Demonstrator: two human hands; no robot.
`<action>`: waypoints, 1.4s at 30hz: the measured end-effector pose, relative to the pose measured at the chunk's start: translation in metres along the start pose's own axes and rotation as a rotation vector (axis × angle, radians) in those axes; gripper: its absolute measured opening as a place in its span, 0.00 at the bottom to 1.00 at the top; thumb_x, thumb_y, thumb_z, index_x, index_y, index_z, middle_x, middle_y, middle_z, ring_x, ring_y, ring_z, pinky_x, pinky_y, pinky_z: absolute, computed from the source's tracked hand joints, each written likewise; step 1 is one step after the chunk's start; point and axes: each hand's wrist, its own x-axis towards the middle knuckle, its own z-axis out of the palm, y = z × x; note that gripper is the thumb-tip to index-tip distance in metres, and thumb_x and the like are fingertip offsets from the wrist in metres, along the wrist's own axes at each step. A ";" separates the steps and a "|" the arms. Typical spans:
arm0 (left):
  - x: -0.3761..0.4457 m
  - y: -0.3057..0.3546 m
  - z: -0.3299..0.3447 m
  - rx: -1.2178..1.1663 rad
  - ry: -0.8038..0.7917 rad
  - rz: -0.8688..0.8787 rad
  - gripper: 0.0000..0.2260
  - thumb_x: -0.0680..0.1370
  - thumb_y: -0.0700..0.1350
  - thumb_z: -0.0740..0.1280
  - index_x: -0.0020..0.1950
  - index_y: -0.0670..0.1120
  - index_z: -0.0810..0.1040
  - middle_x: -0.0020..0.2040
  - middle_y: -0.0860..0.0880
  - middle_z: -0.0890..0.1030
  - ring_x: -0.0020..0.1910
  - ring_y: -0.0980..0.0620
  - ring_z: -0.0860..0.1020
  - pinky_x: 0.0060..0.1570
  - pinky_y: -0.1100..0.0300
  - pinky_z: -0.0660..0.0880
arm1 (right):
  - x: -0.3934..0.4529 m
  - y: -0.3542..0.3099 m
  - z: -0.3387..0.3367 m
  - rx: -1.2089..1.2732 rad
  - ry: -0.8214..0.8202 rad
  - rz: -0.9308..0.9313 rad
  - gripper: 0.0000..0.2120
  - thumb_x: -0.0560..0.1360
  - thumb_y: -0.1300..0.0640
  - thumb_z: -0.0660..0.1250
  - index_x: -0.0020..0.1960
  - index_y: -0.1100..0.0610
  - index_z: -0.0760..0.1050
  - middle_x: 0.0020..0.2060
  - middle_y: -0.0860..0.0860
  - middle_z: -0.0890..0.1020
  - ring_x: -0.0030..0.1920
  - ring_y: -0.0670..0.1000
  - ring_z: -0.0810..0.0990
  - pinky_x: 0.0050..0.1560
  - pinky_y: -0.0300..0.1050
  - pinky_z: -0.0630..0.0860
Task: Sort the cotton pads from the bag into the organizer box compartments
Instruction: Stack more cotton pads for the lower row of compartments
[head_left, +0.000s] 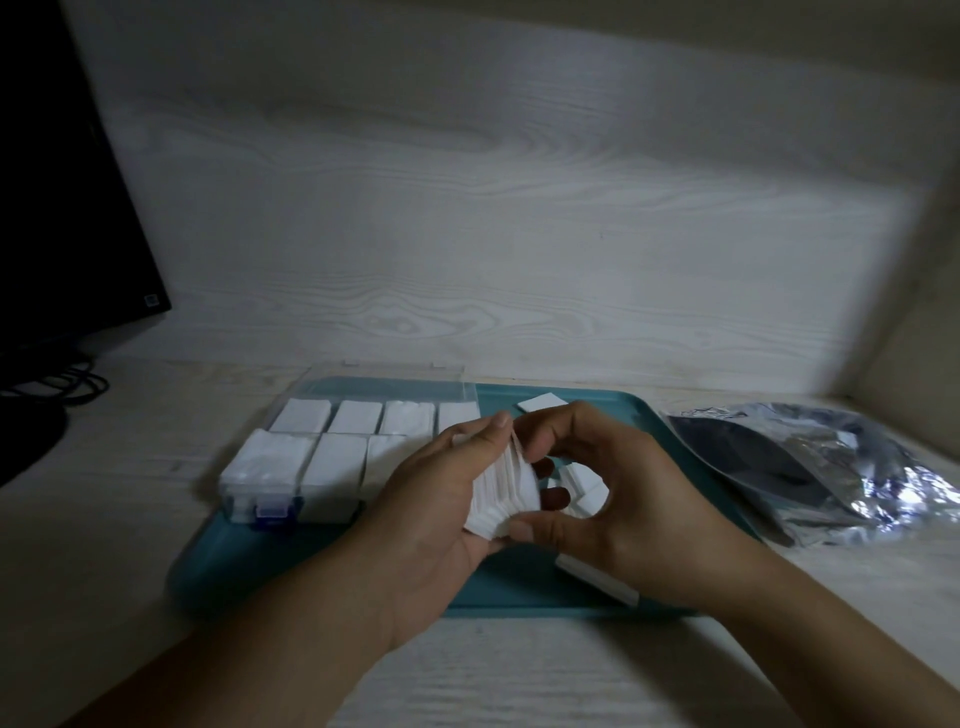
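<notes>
A fanned stack of white cotton pads (506, 491) is held above the teal tray (291, 566). My left hand (436, 499) grips the stack from the left, its thumb on the top edge. My right hand (608, 483) pinches the stack from the right, thumb at the bottom and fingers at the top. The clear organizer box (337, 452) stands on the tray's left part, lid open at the back, with white pads in its visible compartments. Loose pads lie on the tray at the back (540, 402), behind my right hand (584, 486) and under my right wrist (597, 579).
A crumpled shiny plastic bag (810, 467) lies on the pale wooden desk (104, 571) right of the tray. A dark monitor (67, 208) and black cables (67, 384) stand at the far left. A wooden wall closes the back.
</notes>
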 end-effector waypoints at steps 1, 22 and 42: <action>0.000 0.000 0.001 -0.009 -0.010 -0.002 0.24 0.70 0.51 0.66 0.63 0.42 0.79 0.53 0.38 0.84 0.45 0.43 0.84 0.42 0.51 0.80 | 0.000 0.000 0.000 0.008 -0.007 -0.008 0.19 0.65 0.61 0.80 0.50 0.56 0.74 0.53 0.45 0.81 0.55 0.50 0.81 0.53 0.46 0.80; -0.005 0.001 0.001 0.119 -0.065 -0.023 0.32 0.69 0.29 0.69 0.68 0.53 0.71 0.47 0.44 0.85 0.35 0.52 0.80 0.34 0.57 0.72 | -0.001 0.001 0.000 0.329 -0.163 -0.005 0.06 0.72 0.66 0.72 0.43 0.67 0.75 0.41 0.59 0.79 0.43 0.58 0.80 0.46 0.51 0.77; -0.003 -0.008 -0.004 0.548 -0.117 0.084 0.12 0.80 0.39 0.65 0.62 0.49 0.79 0.52 0.45 0.86 0.51 0.48 0.84 0.48 0.55 0.81 | 0.006 0.002 -0.003 0.214 0.212 0.133 0.07 0.66 0.58 0.75 0.44 0.57 0.83 0.39 0.56 0.84 0.38 0.53 0.82 0.42 0.50 0.81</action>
